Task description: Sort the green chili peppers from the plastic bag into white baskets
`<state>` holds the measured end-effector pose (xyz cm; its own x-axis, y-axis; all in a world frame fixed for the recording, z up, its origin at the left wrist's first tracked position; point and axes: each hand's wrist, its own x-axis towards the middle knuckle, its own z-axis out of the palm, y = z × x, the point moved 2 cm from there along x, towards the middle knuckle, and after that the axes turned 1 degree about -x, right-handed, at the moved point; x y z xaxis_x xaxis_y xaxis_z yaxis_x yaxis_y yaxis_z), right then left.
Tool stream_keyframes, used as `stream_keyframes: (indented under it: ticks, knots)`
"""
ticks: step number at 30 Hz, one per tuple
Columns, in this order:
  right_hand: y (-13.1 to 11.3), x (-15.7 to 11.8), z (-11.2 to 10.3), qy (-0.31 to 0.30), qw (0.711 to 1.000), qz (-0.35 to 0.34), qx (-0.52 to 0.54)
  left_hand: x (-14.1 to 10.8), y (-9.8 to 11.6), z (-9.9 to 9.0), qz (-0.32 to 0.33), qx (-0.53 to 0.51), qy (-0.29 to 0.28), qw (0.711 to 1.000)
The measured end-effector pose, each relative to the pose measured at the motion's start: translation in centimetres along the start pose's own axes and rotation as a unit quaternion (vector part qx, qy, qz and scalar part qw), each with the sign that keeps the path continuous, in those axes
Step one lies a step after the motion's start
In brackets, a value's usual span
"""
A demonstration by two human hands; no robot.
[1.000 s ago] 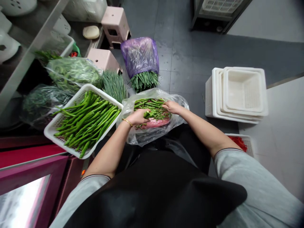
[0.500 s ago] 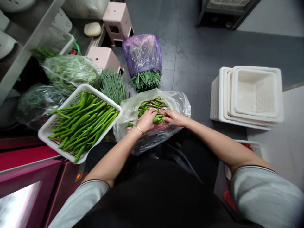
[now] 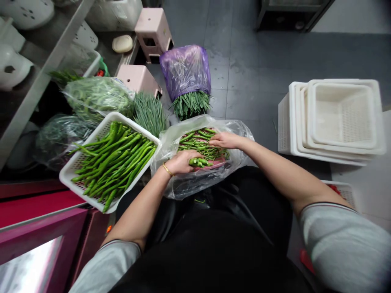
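Left hand point(image 3: 183, 162): gripping green bundle point(image 3: 200, 162), frame centre, farther from right than before
Right hand point(image 3: 227, 140): touching loose greens point(image 3: 195, 144), grip unclear
Green bundle: bright, blunt-ended

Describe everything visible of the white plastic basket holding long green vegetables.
The white rectangular plastic basket has a rounded rim and perforated inner surfaces. It sits diagonally at the person's left, holding long green vegetables lying roughly parallel, tips reaching past its left rim. Its right corner touches or nearly touches the clear plastic bag; its support is hidden.

Slender green stalks point(image 3: 195, 143) lie inside an open plastic bag point(image 3: 186, 186).
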<state>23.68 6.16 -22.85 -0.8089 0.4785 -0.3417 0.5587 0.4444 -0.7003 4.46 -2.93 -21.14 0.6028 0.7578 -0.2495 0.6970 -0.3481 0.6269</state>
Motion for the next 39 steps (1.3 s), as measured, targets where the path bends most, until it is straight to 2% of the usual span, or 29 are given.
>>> stream_keyframes:
  ticks: [2, 3, 6, 8, 11, 13, 14, 17, 19, 22, 25, 27, 29, 32, 34, 36, 39]
  knots:
    - [0.2, 3.8, 0.1, 0.045, 0.984, 0.054, -0.166, -0.2, 0.4, 0.4, 0.016, 0.018, -0.023, 0.999]
    - [0.0, 5.6, 0.4, 0.049, 0.971, 0.071, -0.222, -0.2, 0.5, 0.6, 0.013, 0.034, -0.027, 0.999]
    - [-1.3, 9.3, 1.7, 0.051, 0.95, 0.056, -0.304, -0.3, 0.6, 1.0, -0.038, 0.09, -0.012, 0.995]
    - [-2.0, 9.4, 2.1, 0.073, 0.94, 0.027, -0.332, -0.4, 0.4, 1.2, -0.071, 0.115, 0.03, 0.99]
    - [-2.3, 6.3, 2.5, 0.102, 0.933, -0.029, -0.345, -0.4, -0.1, 1.3, -0.093, 0.122, 0.168, 0.974]
    - [-2.2, 3.7, 3.0, 0.095, 0.94, -0.052, -0.323, 0.0, -0.7, 1.7, -0.093, 0.116, 0.219, 0.964]
    - [-2.1, 2.6, 3.2, 0.093, 0.945, -0.047, -0.309, 0.3, -1.0, 1.9, -0.094, 0.112, 0.212, 0.966]
    - [-2.0, 0.4, 3.7, 0.086, 0.959, 0.011, -0.269, 1.1, -1.7, 2.2, -0.109, 0.104, 0.147, 0.978]
    - [-2.2, -0.4, 3.8, 0.071, 0.968, 0.03, -0.238, 1.0, -1.7, 2.0, -0.102, 0.114, 0.132, 0.979]
    - [-3.0, -2.0, 4.1, 0.021, 0.991, -0.003, -0.134, -0.2, -1.0, 1.6, -0.035, 0.108, 0.109, 0.988]
    - [-4.2, -4.1, 5.1, -0.017, 0.998, -0.055, 0.011, -1.8, 0.0, 1.5, 0.021, 0.05, 0.044, 0.998]
    - [-5.2, -5.3, 5.8, -0.001, 0.992, -0.086, 0.091, -2.7, 0.5, 1.3, 0.034, 0.001, 0.005, 0.999]
    - [-6.0, -6.0, 5.6, 0.036, 0.981, -0.096, 0.167, -3.3, 0.7, 0.9, 0.034, -0.053, -0.006, 0.998]
    - [-5.7, -5.6, 3.6, 0.072, 0.97, -0.082, 0.216, -3.6, 0.5, -0.2, 0.036, -0.093, 0.01, 0.995]
    - [-4.2, -4.4, 2.1, 0.077, 0.987, -0.061, 0.127, -3.6, 0.2, -0.6, 0.042, -0.065, 0.012, 0.997]
    - [-1.9, -2.6, 1.2, 0.086, 0.995, 0.004, -0.047, -3.3, -0.1, -0.6, 0.035, -0.024, 0.007, 0.999]
    - [1.0, 0.7, 1.9, 0.076, 0.951, 0.119, -0.274, -2.7, -0.1, -0.1, 0.001, 0.026, 0.002, 1.0]
